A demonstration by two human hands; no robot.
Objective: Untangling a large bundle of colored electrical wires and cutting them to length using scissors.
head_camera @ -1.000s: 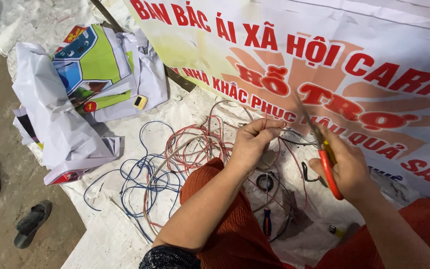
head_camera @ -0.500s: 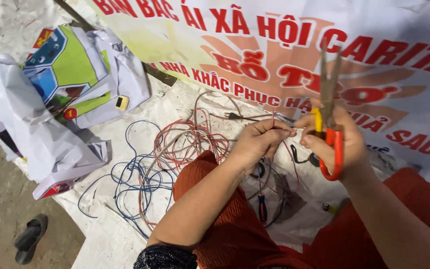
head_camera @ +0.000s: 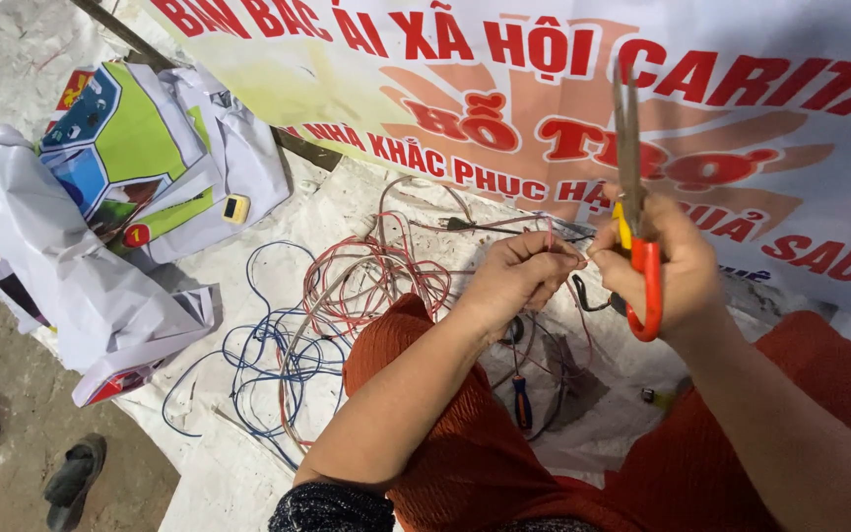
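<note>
My left hand [head_camera: 516,278] pinches a thin red wire [head_camera: 556,248] between its fingertips. Beside it, my right hand [head_camera: 670,266] grips red-and-yellow-handled scissors [head_camera: 634,207] with the blades pointing straight up; its fingertips meet the left hand's at the wire. Below the hands lies a tangle of red wires [head_camera: 366,276] and blue wires [head_camera: 266,357] on a white sheet [head_camera: 219,473]. Orange cloth over my legs [head_camera: 465,443] covers part of the tangle.
A big white banner with red lettering [head_camera: 741,128] hangs behind the hands. Crumpled white and printed bags [head_camera: 100,217] lie at left. A blue-handled screwdriver [head_camera: 522,399] and dark small parts rest under my arms. Two sandals [head_camera: 22,443] sit on the dirt at bottom left.
My right hand has swung the scissors from pointing sideways to upright and moved in to meet the left hand at the wire. The view has drifted slightly.
</note>
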